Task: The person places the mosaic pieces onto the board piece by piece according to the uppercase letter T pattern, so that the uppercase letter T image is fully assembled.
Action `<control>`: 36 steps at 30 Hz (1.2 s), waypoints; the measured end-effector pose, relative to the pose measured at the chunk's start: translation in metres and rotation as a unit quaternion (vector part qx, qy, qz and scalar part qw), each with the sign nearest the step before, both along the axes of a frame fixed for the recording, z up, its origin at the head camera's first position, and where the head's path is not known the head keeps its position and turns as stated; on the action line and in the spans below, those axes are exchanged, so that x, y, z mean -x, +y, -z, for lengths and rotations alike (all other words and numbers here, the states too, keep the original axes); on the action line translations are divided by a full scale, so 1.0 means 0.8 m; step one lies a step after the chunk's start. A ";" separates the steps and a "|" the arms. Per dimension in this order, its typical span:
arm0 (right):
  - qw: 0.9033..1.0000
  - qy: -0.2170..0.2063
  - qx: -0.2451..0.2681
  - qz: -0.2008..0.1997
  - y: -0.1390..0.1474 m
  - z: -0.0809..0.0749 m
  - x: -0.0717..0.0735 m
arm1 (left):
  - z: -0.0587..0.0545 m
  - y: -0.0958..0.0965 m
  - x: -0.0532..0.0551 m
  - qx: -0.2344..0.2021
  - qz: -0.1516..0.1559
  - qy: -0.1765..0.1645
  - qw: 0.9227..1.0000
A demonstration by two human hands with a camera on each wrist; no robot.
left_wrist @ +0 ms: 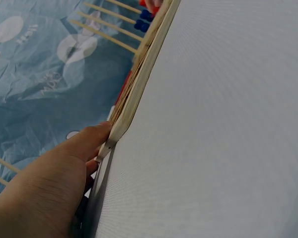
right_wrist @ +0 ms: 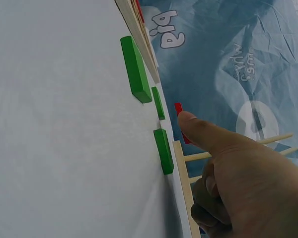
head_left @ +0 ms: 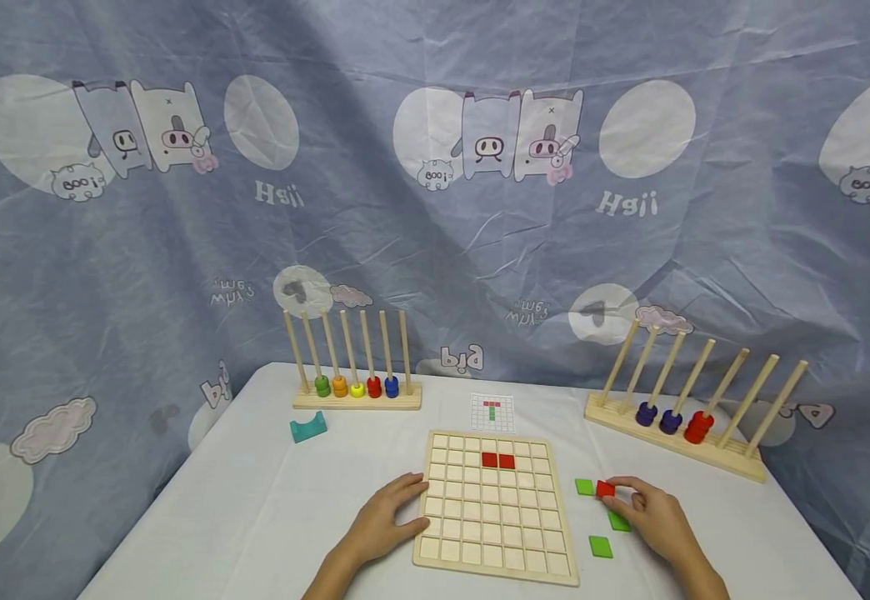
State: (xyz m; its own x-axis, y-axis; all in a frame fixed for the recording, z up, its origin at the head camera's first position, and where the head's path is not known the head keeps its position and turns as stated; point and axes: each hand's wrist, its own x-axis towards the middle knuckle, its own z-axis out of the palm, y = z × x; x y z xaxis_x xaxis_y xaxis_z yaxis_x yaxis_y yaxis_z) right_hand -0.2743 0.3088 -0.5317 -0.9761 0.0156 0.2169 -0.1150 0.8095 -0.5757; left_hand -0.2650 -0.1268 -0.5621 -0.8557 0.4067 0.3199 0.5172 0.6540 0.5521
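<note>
It's a play area: cartoon cloth (head_left: 375, 242), bead racks (head_left: 356, 402).

Red tile (head_left: 605, 489) in R hand (head_left: 657, 518), wood grid (head_left: 492, 502) w/ 2 red sqs (head_left: 489, 460), 3 green tiles (head_left: 600, 547) nearby

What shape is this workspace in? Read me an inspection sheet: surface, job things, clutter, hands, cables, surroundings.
Surface: plain white tabletop.
Job things: wooden grid board with two red tiles in neighbouring cells; pattern card beyond it, showing a red-and-green T; three green tiles on the tabletop to its right.
Clutter: left peg rack and right peg rack, both holding beads; teal piece near the left one.
Hands: left hand touches the board's left edge; right hand pinches a third red tile.
Cables: nothing seen.
Surroundings: wrinkled blue-grey printed sheet behind.
</note>
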 end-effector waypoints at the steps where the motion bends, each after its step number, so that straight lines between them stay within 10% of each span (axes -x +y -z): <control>1: 1.000 0.003 0.001 -0.004 -0.003 -0.001 0.000 | 0.000 0.000 0.000 0.000 0.000 -0.001 1.000; 36: 0.990 0.024 0.051 -0.127 -0.167 0.009 0.031 | -0.001 -0.001 0.000 0.000 0.003 -0.001 1.000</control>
